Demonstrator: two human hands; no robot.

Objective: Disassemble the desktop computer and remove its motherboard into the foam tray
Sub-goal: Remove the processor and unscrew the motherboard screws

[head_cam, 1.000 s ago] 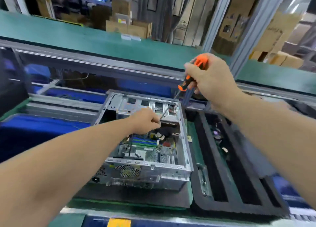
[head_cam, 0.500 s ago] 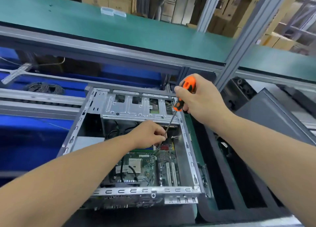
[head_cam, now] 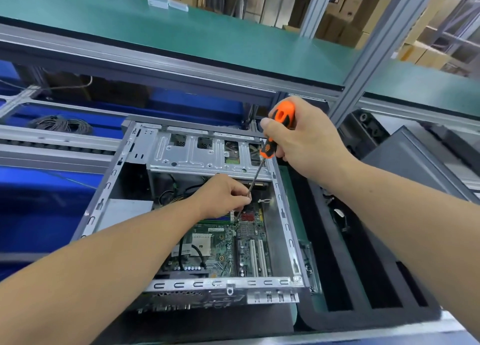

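Now right fingers (head_cam: pixel 270 126) grip the screwdriver (head_cam: pixel 281 121), left fingers (head_cam: pixel 241 196) pinching its shaft above the motherboard (head_cam: pixel 220 243).

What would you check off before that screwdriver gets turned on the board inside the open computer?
1. Handle held firmly: ok. The right hand wraps the orange handle of the screwdriver.
2. Shaft steadied: ok. The left hand pinches the metal shaft low down.
3. Tip seated in a screw: cannot tell. The tip sits at the far edge of the motherboard, but the screw head is too small to see.
4. Case open for access: ok. The computer case has no side cover.
5. Landing spot ready: ok. The foam tray lies to the right of the case, with open slots.
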